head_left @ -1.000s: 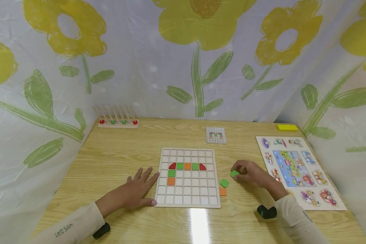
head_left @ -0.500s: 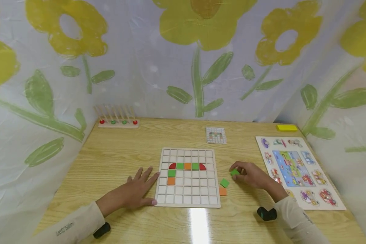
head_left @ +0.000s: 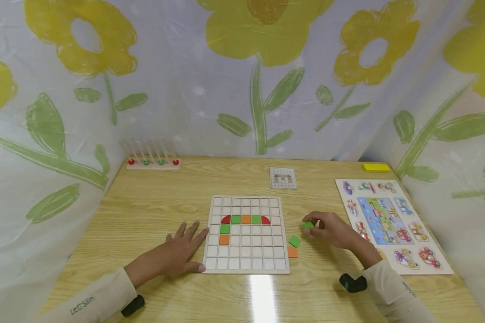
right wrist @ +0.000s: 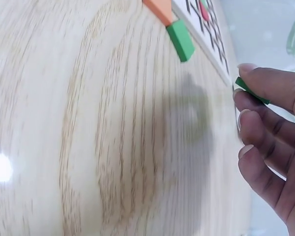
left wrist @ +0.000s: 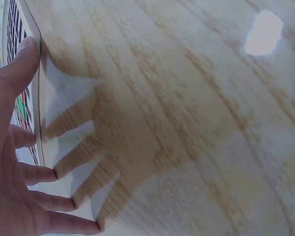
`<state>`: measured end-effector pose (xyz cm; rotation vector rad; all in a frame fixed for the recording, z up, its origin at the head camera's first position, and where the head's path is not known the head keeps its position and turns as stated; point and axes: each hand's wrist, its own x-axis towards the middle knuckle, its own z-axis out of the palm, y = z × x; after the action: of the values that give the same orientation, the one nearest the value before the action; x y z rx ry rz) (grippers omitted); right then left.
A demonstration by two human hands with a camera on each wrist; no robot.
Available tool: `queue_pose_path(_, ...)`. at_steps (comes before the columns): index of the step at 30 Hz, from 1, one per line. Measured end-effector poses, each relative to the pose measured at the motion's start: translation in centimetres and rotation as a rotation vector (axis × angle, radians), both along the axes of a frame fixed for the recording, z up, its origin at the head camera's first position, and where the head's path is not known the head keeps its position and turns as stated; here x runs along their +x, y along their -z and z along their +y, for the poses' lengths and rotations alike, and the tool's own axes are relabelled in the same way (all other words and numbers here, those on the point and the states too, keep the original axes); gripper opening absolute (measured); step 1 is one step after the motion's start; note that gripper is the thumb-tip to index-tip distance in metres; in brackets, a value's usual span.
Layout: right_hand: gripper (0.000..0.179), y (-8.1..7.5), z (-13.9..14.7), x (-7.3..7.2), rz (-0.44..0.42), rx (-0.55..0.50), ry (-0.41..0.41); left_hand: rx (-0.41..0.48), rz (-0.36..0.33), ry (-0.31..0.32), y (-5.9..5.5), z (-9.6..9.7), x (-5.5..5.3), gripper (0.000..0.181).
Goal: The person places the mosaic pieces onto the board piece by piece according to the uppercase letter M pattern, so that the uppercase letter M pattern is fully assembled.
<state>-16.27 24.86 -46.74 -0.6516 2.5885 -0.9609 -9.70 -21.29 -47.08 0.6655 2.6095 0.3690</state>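
Observation:
A white grid board (head_left: 246,262) lies mid-table, with red rounded, green and orange pieces in a row and a green and an orange tile below its left end. My left hand (head_left: 180,252) lies with spread fingers at the board's left edge, thumb and a finger touching it; the left wrist view shows the thumb (left wrist: 25,56) on the rim. To the right of the board, my right hand (head_left: 330,229) pinches a green square tile (right wrist: 251,91) between thumb and finger. Beside the board's right edge lie another green tile (head_left: 294,241) and an orange tile (head_left: 293,252).
A small pattern card (head_left: 283,178) lies behind the board. At right is a picture puzzle board (head_left: 343,188), with a yellow block (head_left: 376,168) behind it. A peg stand (head_left: 153,165) with red and green rings stands at the back left.
My right hand, pinching the green tile, has lifted and tilted it slightly. The left hand stays at the board's edge. The whole head view has shifted a little.

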Motion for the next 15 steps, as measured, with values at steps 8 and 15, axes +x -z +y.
queue_pose_path(8, 0.027, -0.4, -1.5, 0.2, 0.047, -0.046, -0.049, 0.015, 0.008, 0.011, 0.2, -0.2, -0.1, 0.097)
queue_pose_path(15, 0.028, 0.0, -3.2, 0.5, 0.020, -0.108, -0.089, 0.021, 0.002, 0.019, 0.0, -0.3, 0.0, 0.096)
